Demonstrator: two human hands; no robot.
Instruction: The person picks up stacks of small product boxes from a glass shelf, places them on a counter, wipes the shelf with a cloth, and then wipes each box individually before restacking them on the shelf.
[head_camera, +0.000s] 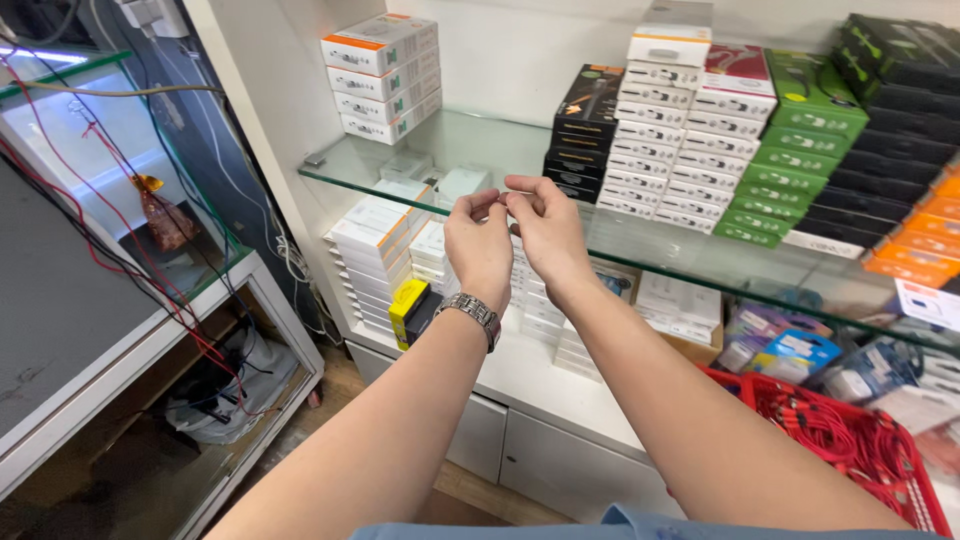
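Hands meet right in front of the glass shelf, fingertips together at chest height: the left hand, with a metal watch on its wrist, and the right hand both have their grip pressed together in a pinch, and whatever sits between the fingertips is too small to make out. Behind them the shelf is packed: a stack of white boxes with orange edges to the left, a black stack, tall white stacks, then green boxes, more black ones and orange ones running off to the right. Under the glass, more white boxes crowd the lower ledge, with a yellow and black box just beside the left wrist. Lower right, a red basket holds a tangle of red cables. Far left, red wires trail down over a white tabletop.
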